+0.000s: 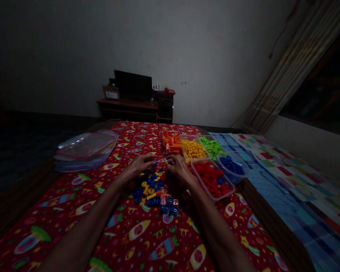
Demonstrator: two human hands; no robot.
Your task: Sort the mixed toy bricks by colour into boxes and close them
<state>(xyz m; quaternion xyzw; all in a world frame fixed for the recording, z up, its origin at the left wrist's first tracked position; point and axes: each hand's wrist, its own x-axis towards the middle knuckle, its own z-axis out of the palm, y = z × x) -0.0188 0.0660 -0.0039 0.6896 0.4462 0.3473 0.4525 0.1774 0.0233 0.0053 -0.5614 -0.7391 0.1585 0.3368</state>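
Note:
A loose pile of toy building bricks (152,189), mostly blue and yellow with some red, lies on the red rocket-print cloth (138,230). Over the far left side of the pile is my left hand (140,165), its fingers curved and its thumb apart from them; I see nothing held in it. My right hand (179,167) is across from it, fingers bent together around a small yellow and blue bit that is too dark to make out. Several blue wheel-like pieces (170,206) lie at the pile's near edge.
Right of the pile stand clear tubs of orange (172,142), yellow (193,149), green (211,146), red (211,176) and blue bricks (231,164). Stacked plastic lids (86,149) lie at the left. A monitor (133,85) stands on a low desk by the wall.

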